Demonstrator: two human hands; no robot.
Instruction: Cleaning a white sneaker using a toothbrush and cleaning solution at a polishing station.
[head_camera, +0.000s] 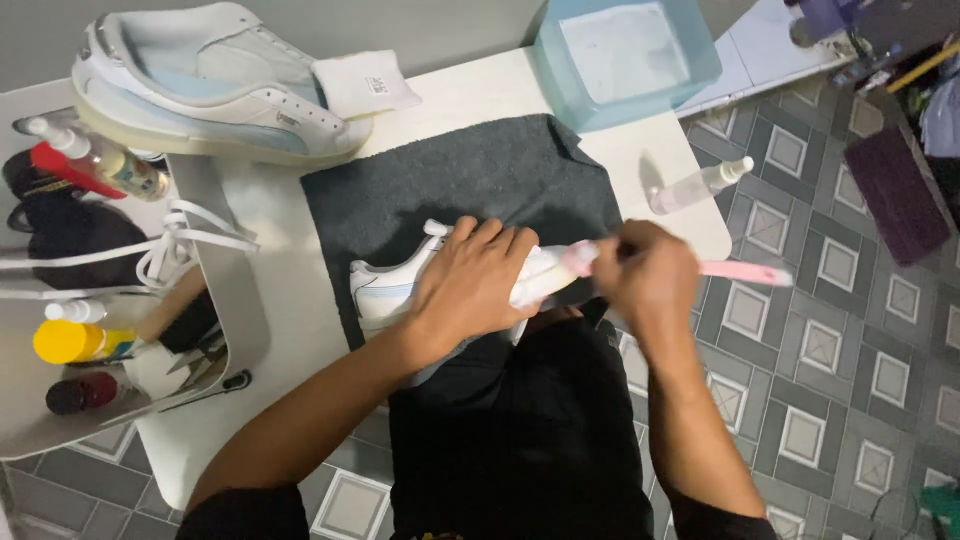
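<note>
**A:** On the dark grey towel, near its front edge, what are you holding down?

**B:** You are pressing your left hand over a white sneaker with pale blue trim. Your fingers are lying spread and curled over its upper, clamped on the shoe, which is resting on the towel's near edge, right above your lap.

**A:** And just right of the towel?

**B:** Your right hand is closing around a pink brush. The fingers are wrapped tight on the handle, whose end is sticking out to the right over the tiled floor. The brush's pale head is meeting the sneaker at the towel's front right corner. The hand is blurring, so the bristles are hard to make out.

**A:** What is sitting around the towel?

**B:** Behind its left corner, a second white sneaker is lying on its side on the table, with a folded white cloth touching it. Behind the towel's right corner, a pale blue tub is standing. Just right of the towel, a clear spray bottle is lying on its side. Well left of the towel, loose white laces are trailing over a tray of bottles.
</note>
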